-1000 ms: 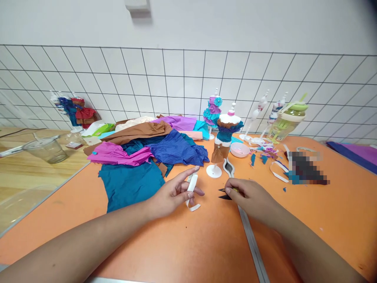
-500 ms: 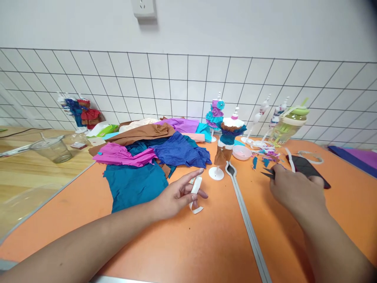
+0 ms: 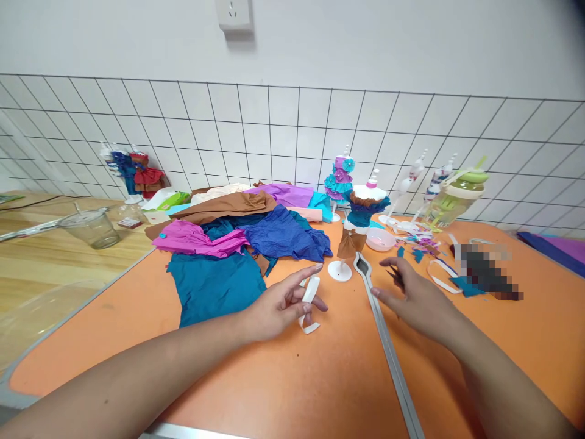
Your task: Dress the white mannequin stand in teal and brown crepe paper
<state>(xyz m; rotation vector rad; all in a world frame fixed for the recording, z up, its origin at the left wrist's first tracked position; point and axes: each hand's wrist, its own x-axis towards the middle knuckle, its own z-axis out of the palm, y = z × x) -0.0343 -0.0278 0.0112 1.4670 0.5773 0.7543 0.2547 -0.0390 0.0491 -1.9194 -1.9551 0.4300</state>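
Note:
My left hand [image 3: 286, 305] hovers over the orange table with a narrow white strip [image 3: 312, 289] pinched between thumb and fingers; its lower end curls. My right hand [image 3: 418, 296] is to the right of a long grey and white bar [image 3: 388, 347]. Its thumb and index finger are spread apart. A dark pointed tool [image 3: 395, 277] sits among its other fingers, mostly hidden, so its exact kind cannot be made out. Between and beyond the hands stands a small mannequin-like figure [image 3: 361, 210] on a white round base [image 3: 339, 271], dressed in teal and brown crepe paper.
Crumpled teal paper [image 3: 214, 286], pink paper [image 3: 198, 239] and blue paper [image 3: 287, 235] are heaped at left. A pink bowl [image 3: 381, 240], paper scraps [image 3: 425, 244], a green-lidded bottle [image 3: 459, 198] and a blurred-out dark object [image 3: 489, 274] are at right. A clear cup [image 3: 94, 230] stands far left.
My right hand has moved left and nearer the bar, away from the dark flat object, its thumb and index finger now spread. A white loop and teal scrap show there. My left hand keeps its strip.

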